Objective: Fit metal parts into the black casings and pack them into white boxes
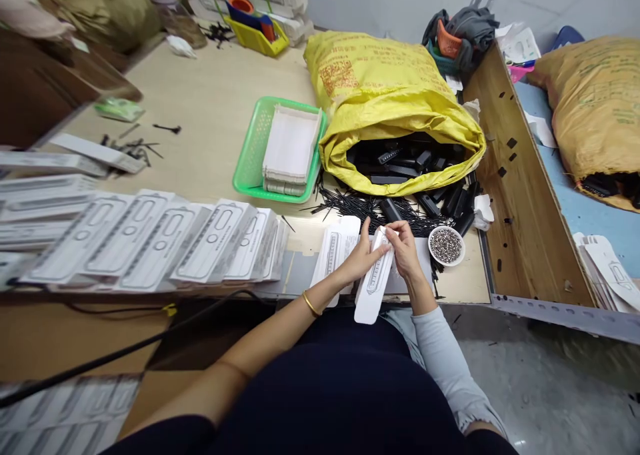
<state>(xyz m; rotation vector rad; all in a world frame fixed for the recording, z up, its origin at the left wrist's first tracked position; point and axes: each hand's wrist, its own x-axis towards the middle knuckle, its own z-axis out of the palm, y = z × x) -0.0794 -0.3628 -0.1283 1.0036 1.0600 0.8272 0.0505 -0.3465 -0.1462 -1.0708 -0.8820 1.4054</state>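
Observation:
Both of my hands are at the front edge of the table, holding one slim white printed carton (374, 285) that tilts down toward my lap. My left hand (366, 255) grips its left side near the upper end, the thumb pointing up. At the carton's top right, my right hand (404, 247) pinches the end with bent fingers. Whether anything is inside the carton I cannot see. More flat white printed cartons (327, 258) lie just left of my left hand, partly under the wrist. A white bowl of small metal balls or screws (447, 246) stands right of my right hand.
Behind my hands lie many thin black pieces (350, 203) and an open yellow sack (400, 115) of black plastic parts. A green basket (245, 155) holds stacked white paper. Filled-looking white boxes (205, 241) line the front left. A wooden partition (530, 195) bounds the right.

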